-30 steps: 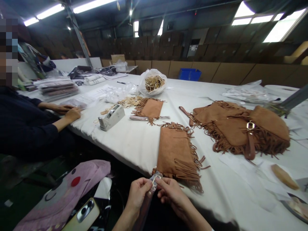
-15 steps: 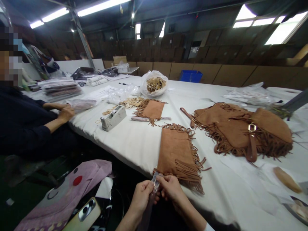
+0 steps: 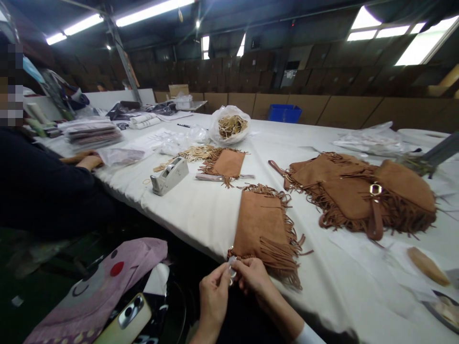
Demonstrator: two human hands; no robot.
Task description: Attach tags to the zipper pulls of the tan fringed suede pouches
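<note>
My left hand [image 3: 213, 296] and my right hand [image 3: 253, 277] meet at the table's near edge, both pinched on a small clear plastic-wrapped piece [image 3: 232, 267]. It sits right at the lower corner of a brown suede fringed bag [image 3: 263, 224] that lies flat on the white table [image 3: 201, 215]. What is inside the wrap is too small to make out.
More fringed brown bags [image 3: 362, 193] lie at the right, a smaller one [image 3: 225, 162] farther back. A tape dispenser [image 3: 168, 176], a plastic bag of tan strips [image 3: 229, 125] and stacked packets [image 3: 91, 134] stand left. A person in dark sleeves [image 3: 43, 186] sits at left. A phone [image 3: 124, 320] lies on my lap.
My hands have drawn slightly lower and closer together on the wrapped piece. The person's hand at left has pulled back along the table edge.
</note>
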